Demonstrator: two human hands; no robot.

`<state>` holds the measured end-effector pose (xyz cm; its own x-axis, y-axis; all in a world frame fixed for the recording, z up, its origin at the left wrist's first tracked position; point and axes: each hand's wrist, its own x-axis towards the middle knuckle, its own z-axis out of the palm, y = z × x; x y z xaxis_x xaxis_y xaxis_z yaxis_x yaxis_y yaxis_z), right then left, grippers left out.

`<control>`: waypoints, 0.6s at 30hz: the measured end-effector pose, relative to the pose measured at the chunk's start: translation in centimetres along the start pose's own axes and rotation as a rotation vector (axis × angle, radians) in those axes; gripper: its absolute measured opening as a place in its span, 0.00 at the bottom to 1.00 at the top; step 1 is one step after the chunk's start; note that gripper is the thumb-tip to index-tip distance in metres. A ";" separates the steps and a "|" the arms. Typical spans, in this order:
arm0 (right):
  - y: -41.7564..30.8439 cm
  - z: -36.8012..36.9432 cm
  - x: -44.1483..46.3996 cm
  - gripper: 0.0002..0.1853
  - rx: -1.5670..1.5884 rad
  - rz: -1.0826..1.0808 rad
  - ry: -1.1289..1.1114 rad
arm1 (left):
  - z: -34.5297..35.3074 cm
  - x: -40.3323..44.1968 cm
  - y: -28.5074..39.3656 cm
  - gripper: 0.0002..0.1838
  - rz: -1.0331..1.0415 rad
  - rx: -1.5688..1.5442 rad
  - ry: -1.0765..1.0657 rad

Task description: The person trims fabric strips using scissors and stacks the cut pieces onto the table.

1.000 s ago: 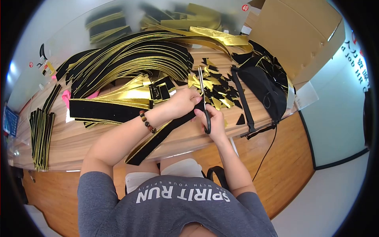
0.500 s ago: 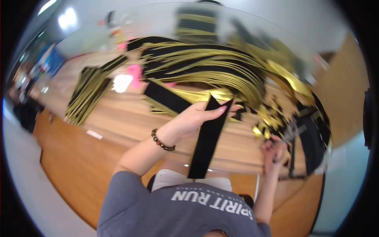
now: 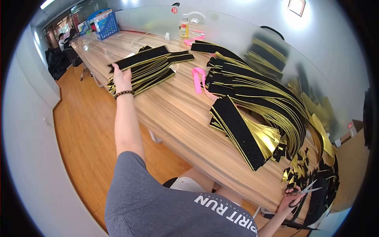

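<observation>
My left hand (image 3: 122, 77) is stretched out over the table's left part and pinches the near end of a black ribbon strip (image 3: 142, 57) with gold edging. Beneath that strip lies a stack of similar ribbon strips (image 3: 152, 77). At the lower right, my right hand (image 3: 285, 204) holds scissors (image 3: 311, 190) by their black handles, with the blades parted. Small black and gold offcuts (image 3: 296, 168) lie just beyond the scissors. A shorter pile of black strips (image 3: 237, 132), gold undersides partly showing, rests between my hands, beside a large bundle of long ribbons (image 3: 252, 81).
A pink ribbon (image 3: 197, 81) lies in the middle of the wooden table (image 3: 173, 114). Farther back are a bottle (image 3: 184, 27) and a blue box (image 3: 106, 24). A frosted divider (image 3: 233, 33) lines the back edge; a black bag (image 3: 317, 193) is at the right.
My left hand has carried the black ribbon strip from in front of my body to the stack at left. My view has turned left. The scissors stay in my right hand.
</observation>
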<state>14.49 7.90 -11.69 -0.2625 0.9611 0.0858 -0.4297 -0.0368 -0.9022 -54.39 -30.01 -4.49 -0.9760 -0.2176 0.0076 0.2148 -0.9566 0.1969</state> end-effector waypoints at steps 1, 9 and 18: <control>0.0 -0.2 0.0 0.24 -0.013 -0.008 -0.040 | -1.7 0.6 -0.1 0.20 -0.032 0.087 0.118; 0.5 -1.1 0.5 0.22 0.023 -0.010 -0.051 | -1.7 -7.7 -1.1 0.12 0.550 0.780 0.067; 0.3 -0.9 0.2 0.18 -0.152 0.055 -0.028 | 2.8 -28.0 -13.6 0.15 0.574 1.516 -1.355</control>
<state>15.11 8.30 -12.36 -0.3068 0.9507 0.0444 -0.2785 -0.0451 -0.9594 -30.13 -10.36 -4.66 -0.3879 0.5511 0.7388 0.9188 0.1674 0.3575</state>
